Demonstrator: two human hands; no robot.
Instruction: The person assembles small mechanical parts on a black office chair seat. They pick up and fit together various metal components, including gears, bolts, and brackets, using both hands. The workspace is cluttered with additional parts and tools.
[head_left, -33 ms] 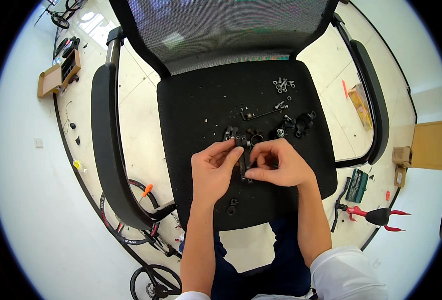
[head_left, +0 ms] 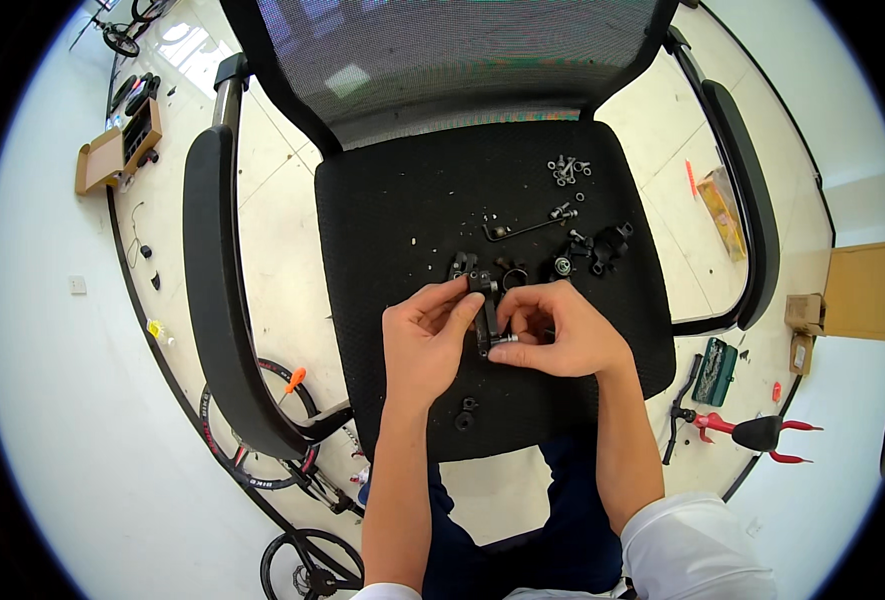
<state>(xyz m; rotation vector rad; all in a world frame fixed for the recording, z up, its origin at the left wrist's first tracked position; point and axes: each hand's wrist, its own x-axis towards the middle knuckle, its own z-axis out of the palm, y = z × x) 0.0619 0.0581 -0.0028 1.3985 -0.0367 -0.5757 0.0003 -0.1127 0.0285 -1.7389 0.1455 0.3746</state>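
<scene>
Over the black seat (head_left: 392, 200) of an office chair, my left hand (head_left: 424, 345) pinches the upper end of a black bar-shaped metal part (head_left: 481, 325). My right hand (head_left: 567, 335) has thumb and fingers closed on a small silver bolt (head_left: 505, 339) at the lower end of that part. How far the bolt sits in it, I cannot tell. Just beyond my fingertips lie another black metal piece (head_left: 460, 265) and a black ring clamp (head_left: 513, 280). A small black part (head_left: 465, 414) rests near the seat's front edge.
Farther back on the seat are a hex key (head_left: 527, 230), several silver bolts and washers (head_left: 567, 170) and black clamp parts (head_left: 612, 250). Armrests (head_left: 212, 290) flank the seat. On the floor are a bike wheel (head_left: 207, 430), a green toolbox (head_left: 714, 372) and a red fork (head_left: 732, 428).
My right fingertips have shifted slightly down along the black part, and the silver bolt now shows between them. The left hand holds almost still.
</scene>
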